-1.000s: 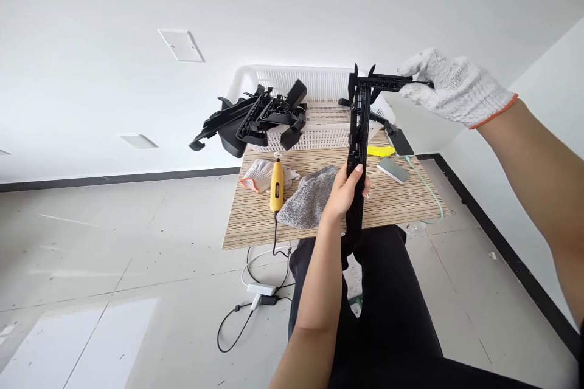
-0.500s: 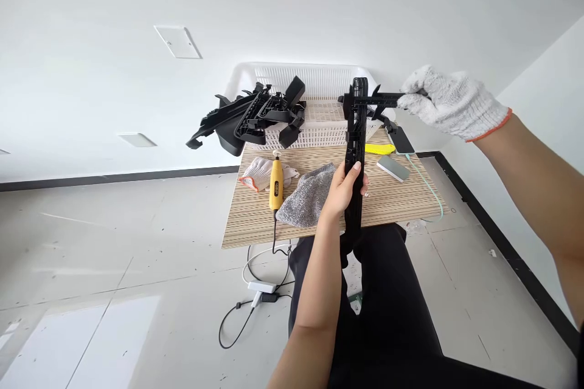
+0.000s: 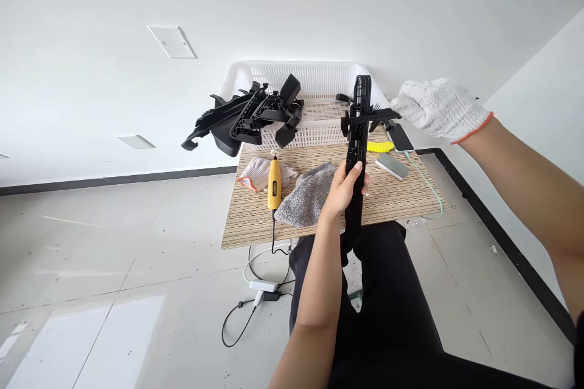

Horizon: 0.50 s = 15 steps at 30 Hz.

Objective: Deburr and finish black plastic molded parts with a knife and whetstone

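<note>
My bare left hand (image 3: 347,187) is wrapped round a long black plastic part (image 3: 360,94), held upright over the front of the table. A white knitted glove covers my right hand (image 3: 431,106), which is closed on the end of a black caliper (image 3: 381,115). The caliper lies across the upper stretch of the plastic part, its jaws to either side; whether both touch cannot be made out. Beside my left hand, a crumpled grey cloth (image 3: 305,199) rests on the table.
A white basket (image 3: 319,70) at the back holds a pile of black plastic parts (image 3: 249,115) jutting out leftward. On the wood-grain table (image 3: 246,228) lie a yellow rotary tool (image 3: 274,185), a glove (image 3: 258,173), a yellow-handled object (image 3: 379,147), a phone (image 3: 400,138) and a grey slab (image 3: 391,166).
My right hand has moved slightly down and left with the caliper, which now sits lower on the plastic part and tilts a little. My left hand keeps its grip.
</note>
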Each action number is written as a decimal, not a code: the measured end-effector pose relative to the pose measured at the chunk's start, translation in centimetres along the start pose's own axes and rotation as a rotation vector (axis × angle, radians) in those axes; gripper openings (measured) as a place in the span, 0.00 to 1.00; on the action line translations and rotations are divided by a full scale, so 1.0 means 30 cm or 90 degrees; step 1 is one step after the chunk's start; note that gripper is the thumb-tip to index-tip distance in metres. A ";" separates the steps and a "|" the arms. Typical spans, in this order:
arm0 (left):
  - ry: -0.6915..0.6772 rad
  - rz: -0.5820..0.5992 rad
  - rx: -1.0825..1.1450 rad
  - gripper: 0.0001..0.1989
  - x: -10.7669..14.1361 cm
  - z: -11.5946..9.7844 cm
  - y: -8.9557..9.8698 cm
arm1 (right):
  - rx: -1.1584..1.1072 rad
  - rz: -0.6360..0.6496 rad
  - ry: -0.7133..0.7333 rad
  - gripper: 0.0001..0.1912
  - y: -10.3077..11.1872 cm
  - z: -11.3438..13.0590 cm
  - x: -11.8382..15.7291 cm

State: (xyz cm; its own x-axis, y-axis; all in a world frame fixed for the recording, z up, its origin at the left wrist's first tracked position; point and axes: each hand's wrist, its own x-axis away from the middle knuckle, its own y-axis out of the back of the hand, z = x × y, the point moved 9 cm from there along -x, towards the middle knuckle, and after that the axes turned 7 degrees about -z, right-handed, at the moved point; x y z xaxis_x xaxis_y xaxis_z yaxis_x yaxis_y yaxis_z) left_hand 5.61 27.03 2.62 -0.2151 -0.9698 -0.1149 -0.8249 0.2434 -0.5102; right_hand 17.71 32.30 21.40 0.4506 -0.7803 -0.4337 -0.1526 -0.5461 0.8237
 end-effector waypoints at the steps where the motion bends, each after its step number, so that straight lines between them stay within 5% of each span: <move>1: 0.001 -0.001 -0.001 0.21 0.000 0.001 0.000 | 0.006 0.000 -0.011 0.29 0.003 0.000 0.002; 6: 0.005 -0.007 0.007 0.20 0.003 -0.005 0.007 | -0.047 0.019 -0.008 0.25 0.006 0.021 0.019; 11: 0.004 -0.016 -0.002 0.20 0.005 -0.008 0.012 | -0.196 -0.054 -0.070 0.23 0.005 -0.020 0.022; 15: 0.009 -0.013 0.002 0.20 0.005 -0.004 0.008 | -0.159 -0.030 -0.045 0.26 -0.018 -0.020 0.023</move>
State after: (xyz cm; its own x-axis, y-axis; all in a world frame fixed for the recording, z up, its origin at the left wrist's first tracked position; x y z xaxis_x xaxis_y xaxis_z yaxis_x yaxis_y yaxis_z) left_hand 5.32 26.95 2.58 -0.2060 -0.9742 -0.0923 -0.8272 0.2237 -0.5155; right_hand 18.64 32.23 20.87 0.3875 -0.7805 -0.4905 0.0919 -0.4967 0.8630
